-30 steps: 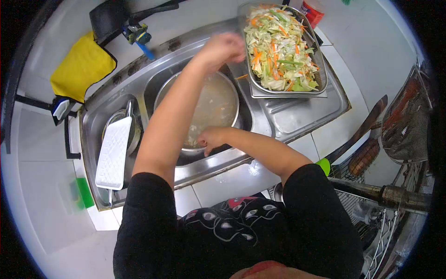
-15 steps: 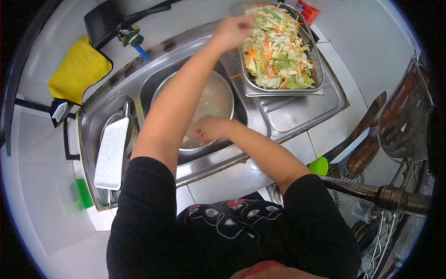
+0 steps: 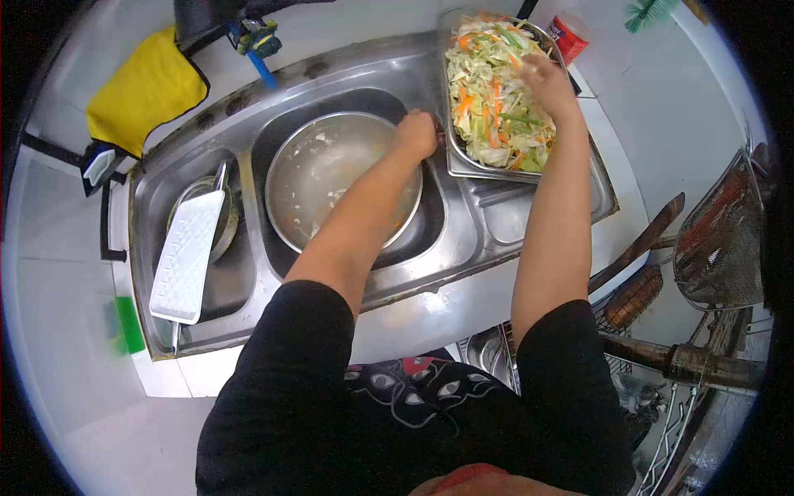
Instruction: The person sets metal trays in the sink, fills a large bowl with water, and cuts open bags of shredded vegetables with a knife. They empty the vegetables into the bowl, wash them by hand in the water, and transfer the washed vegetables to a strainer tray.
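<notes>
A large steel bowl (image 3: 306,178) of cloudy water with pale bits sits in the middle sink basin. My left hand (image 3: 418,135) is closed between the bowl's right rim and the vegetable tray; what it holds, if anything, is too small to make out. Shredded cabbage and carrot (image 3: 492,103) fill a rectangular metal tray (image 3: 480,172) on the drainboard. Over the right part of the vegetables is my right hand (image 3: 546,83), its fingers apart and nothing visible in them.
The left basin holds a pan (image 3: 225,233) with a white textured tray (image 3: 188,256) on top. A yellow cloth (image 3: 147,93) hangs at the upper left. On the right hang a wire strainer (image 3: 719,248) and long utensils. A red-labelled container (image 3: 567,40) stands behind the vegetables.
My right hand has moved from the bowl up to the vegetables. My left hand has come down and away from the tray's upper left edge. More of the bowl's inside shows.
</notes>
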`<state>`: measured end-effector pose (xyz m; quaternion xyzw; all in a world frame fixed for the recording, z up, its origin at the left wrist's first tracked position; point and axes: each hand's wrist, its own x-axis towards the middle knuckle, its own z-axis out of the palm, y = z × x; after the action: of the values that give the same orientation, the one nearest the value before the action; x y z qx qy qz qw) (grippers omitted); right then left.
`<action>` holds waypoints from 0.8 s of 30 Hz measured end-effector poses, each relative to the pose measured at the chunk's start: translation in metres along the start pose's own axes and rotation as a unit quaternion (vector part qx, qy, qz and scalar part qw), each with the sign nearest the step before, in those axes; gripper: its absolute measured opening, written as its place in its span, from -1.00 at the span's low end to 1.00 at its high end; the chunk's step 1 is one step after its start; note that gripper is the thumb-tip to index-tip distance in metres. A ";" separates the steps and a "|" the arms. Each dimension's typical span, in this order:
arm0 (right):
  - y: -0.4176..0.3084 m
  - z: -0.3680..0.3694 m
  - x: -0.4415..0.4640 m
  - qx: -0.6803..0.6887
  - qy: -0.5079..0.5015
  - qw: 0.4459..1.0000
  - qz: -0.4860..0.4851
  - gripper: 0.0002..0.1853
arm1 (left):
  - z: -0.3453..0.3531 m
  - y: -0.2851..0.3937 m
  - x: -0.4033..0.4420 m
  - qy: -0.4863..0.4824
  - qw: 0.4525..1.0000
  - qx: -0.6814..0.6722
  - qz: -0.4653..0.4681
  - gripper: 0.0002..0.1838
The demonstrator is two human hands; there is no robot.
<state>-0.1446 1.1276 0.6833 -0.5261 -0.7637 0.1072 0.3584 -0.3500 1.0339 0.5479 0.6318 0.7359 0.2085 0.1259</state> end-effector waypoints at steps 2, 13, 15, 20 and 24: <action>0.010 -0.001 0.001 -0.003 -0.073 0.997 -0.006 -0.70 | -0.010 0.010 -0.012 0.004 1.000 0.020 -0.014 -0.76; -0.031 -0.048 0.005 0.276 0.217 0.936 -0.017 -0.65 | -0.083 0.084 -0.010 0.355 0.854 -0.373 0.075 -0.89; -0.026 -0.039 0.009 0.091 0.008 0.995 0.041 -0.56 | -0.086 0.116 -0.028 0.203 0.933 -0.262 0.136 -0.83; -0.004 -0.037 0.001 -0.062 -0.156 0.986 0.020 -0.58 | -0.072 0.085 -0.043 0.302 0.908 -0.184 0.225 -0.73; -0.014 -0.044 0.002 -0.039 -0.017 0.998 -0.036 -0.67 | -0.098 -0.053 -0.062 0.120 0.992 -0.010 0.046 -0.71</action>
<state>-0.1259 1.1137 0.7234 -0.5096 -0.7918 0.0735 0.3287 -0.4296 0.9530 0.6047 0.6339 0.7139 0.2957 0.0332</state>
